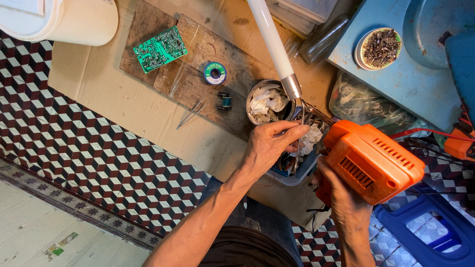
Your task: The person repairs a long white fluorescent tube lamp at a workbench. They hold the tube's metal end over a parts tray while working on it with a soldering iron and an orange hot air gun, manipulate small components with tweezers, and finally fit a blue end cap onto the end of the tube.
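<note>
- While the right hand point(346, 202) wraps round the grip of an orange soldering gun point(371, 160), its nose points in toward the end of a white tube lamp point(272, 44) – held like that prob. so the tip meets the lamp's metal end cap point(292, 86).
- Left hand point(272, 143) is closed to a pinch, fingers round something thin just below the cap, over a small bin of bits point(297, 168); what exactly it pinches I can't tell, too small.
- Lamp runs slantwise from the top edge of the picture down to the hands, cap end lowest, so the work pt sits right over the bin.
- Wood board point(198, 64) lies on cardboard point(99, 94) on the tiled floor point(74, 148). On the board: green circuit board point(160, 48) nr its left corner, solder spool point(215, 73) mid, tweezers point(192, 113) at its lower edge – all w/in reach.
- Tin w/ crumpled tissue point(267, 101) sits by the board's right end, close to the gun, likely for wiping.
</note>
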